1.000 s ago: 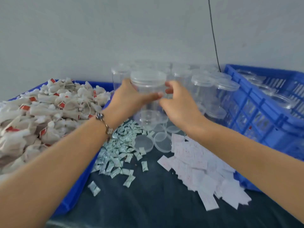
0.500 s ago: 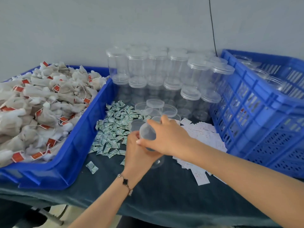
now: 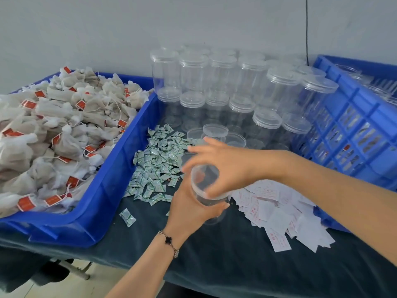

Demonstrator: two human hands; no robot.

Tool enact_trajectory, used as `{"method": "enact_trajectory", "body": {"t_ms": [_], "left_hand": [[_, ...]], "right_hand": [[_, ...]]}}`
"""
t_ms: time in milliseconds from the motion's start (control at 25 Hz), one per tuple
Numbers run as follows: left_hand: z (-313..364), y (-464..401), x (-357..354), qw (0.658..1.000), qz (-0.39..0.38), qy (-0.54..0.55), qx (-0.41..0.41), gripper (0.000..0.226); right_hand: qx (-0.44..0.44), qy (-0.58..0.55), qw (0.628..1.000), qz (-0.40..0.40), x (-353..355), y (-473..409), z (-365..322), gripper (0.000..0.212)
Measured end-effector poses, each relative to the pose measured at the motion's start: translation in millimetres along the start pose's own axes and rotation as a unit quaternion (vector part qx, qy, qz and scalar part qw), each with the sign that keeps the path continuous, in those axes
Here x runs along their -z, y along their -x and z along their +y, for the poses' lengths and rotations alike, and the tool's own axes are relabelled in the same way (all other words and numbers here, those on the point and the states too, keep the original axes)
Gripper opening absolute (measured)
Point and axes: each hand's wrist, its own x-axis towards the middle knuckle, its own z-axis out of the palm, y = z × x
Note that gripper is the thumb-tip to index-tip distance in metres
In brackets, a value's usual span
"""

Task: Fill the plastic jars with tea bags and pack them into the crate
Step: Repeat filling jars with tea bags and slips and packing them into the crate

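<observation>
A clear plastic jar (image 3: 206, 186) is held above the dark table near its front edge. My left hand (image 3: 189, 208) wraps around the jar's body from below. My right hand (image 3: 223, 166) grips the jar's lid from above, fingers curled over the rim. White tea bags with red tags (image 3: 55, 130) fill a blue bin (image 3: 107, 190) on the left. The blue crate (image 3: 352, 125) stands at the right, with some clear jars inside it, partly hidden by its wall.
Two tiers of lidded empty jars (image 3: 214, 82) stand stacked against the back wall. Loose lids (image 3: 216, 130) lie in front of them. Small green sachets (image 3: 156, 166) are scattered mid-table and white paper slips (image 3: 277, 211) lie at the right. A black cable (image 3: 306, 29) hangs down the wall.
Both hands lifted a jar from the stack and brought it down toward the table's front edge. The right hand shifted onto the lid; the view tilted downward.
</observation>
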Motion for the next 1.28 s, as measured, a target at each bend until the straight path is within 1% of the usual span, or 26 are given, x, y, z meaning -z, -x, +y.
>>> {"method": "enact_trajectory", "body": {"t_ms": [40, 80, 120, 160, 240, 280, 320, 360, 400, 440, 480, 520, 560, 600, 640, 720, 760, 840, 920, 1000, 1040, 1080, 1160, 1200, 1240, 1280], "left_hand": [[-1, -1, -1, 1.0, -0.008, 0.012, 0.0, 0.08], [-1, -2, -2, 1.0, -0.01, 0.019, -0.001, 0.081], [0, -2, -1, 1.0, -0.009, 0.018, -0.002, 0.083], [0, -2, -1, 1.0, -0.01, 0.01, -0.005, 0.084], [0, 0, -1, 1.0, -0.011, 0.002, 0.0, 0.083], [-2, 0, -1, 1.0, -0.009, 0.001, 0.008, 0.083], [-2, 0, -1, 1.0, -0.008, -0.004, 0.016, 0.084], [-3, 0, -1, 1.0, -0.009, -0.009, 0.019, 0.088], [-4, -2, -1, 1.0, -0.01, -0.008, 0.018, 0.094], [-5, -3, -2, 1.0, -0.009, 0.001, 0.017, 0.094], [-5, -3, -3, 1.0, -0.007, 0.011, 0.018, 0.091], [-4, -2, -4, 1.0, -0.007, 0.018, 0.021, 0.086], [-4, -2, -4, 1.0, -0.007, 0.021, 0.021, 0.083], [-4, -1, -4, 1.0, -0.005, 0.02, 0.019, 0.081], [-4, -1, -3, 1.0, -0.003, 0.015, 0.015, 0.08], [-4, -1, -2, 1.0, -0.004, 0.016, 0.01, 0.08], [-4, -1, -2, 1.0, -0.006, 0.021, 0.009, 0.08], [-2, -1, -1, 1.0, -0.008, 0.021, 0.0, 0.084], [-3, -1, -1, 1.0, -0.009, 0.024, -0.006, 0.088], [-5, -1, -1, 0.999, -0.014, 0.032, -0.008, 0.088], [-5, -1, 0, 0.999, -0.014, 0.032, -0.008, 0.086], [-6, 0, 0, 0.999, -0.013, 0.029, -0.008, 0.085], [-7, 1, 0, 1.0, -0.013, 0.024, -0.009, 0.086], [-7, 2, 0, 1.0, -0.015, 0.023, -0.009, 0.087], [-4, 2, 0, 1.0, -0.019, 0.02, -0.008, 0.088], [-1, 2, 2, 0.999, -0.027, 0.016, -0.007, 0.088]], "right_hand": [[-0.053, 0.054, 0.997, 0.031, -3, -3, -8, 0.059], [-0.111, 0.14, 0.983, 0.046, -9, -7, -15, 0.064], [-0.153, 0.215, 0.964, 0.042, -15, -10, -23, 0.067], [-0.164, 0.26, 0.951, 0.022, -17, -12, -29, 0.062], [-0.12, 0.251, 0.959, -0.057, -9, -14, -35, 0.041], [-0.096, 0.228, 0.963, -0.108, 0, -15, -33, 0.046], [-0.074, 0.202, 0.966, -0.145, 7, -14, -32, 0.062], [-0.052, 0.175, 0.972, -0.148, 12, -13, -32, 0.071], [-0.043, 0.15, 0.982, -0.108, 13, -12, -33, 0.069], [-0.048, 0.144, 0.988, -0.041, 9, -12, -32, 0.064], [-0.07, 0.177, 0.981, 0.036, 4, -10, -33, 0.064], [-0.1, 0.232, 0.964, 0.08, -2, -11, -34, 0.068], [-0.132, 0.277, 0.948, 0.085, -6, -11, -36, 0.071], [-0.149, 0.301, 0.939, 0.07, -9, -13, -38, 0.07], [-0.152, 0.296, 0.942, 0.047, -11, -15, -38, 0.062], [-0.119, 0.262, 0.958, -0.001, -4, -15, -35, 0.045], [-0.105, 0.236, 0.965, -0.038, 1, -13, -33, 0.05], [-0.085, 0.191, 0.973, -0.098, 7, -8, -29, 0.071], [-0.05, 0.168, 0.981, -0.087, 6, -4, -24, 0.073], [0.013, 0.142, 0.99, -0.023, 13, 1, -18, 0.068], [0.024, 0.11, 0.993, 0.018, 22, 3, -12, 0.07], [0.004, 0.061, 0.997, 0.056, 32, 5, -1, 0.075], [-0.086, -0.004, 0.991, 0.101, 48, 10, 22, 0.085], [-0.142, -0.001, 0.987, 0.08, 49, 10, 35, 0.086], [-0.188, -0.007, 0.982, 0.03, 45, 7, 49, 0.082], [-0.209, -0.049, 0.976, -0.017, 36, 1, 61, 0.077]]}}
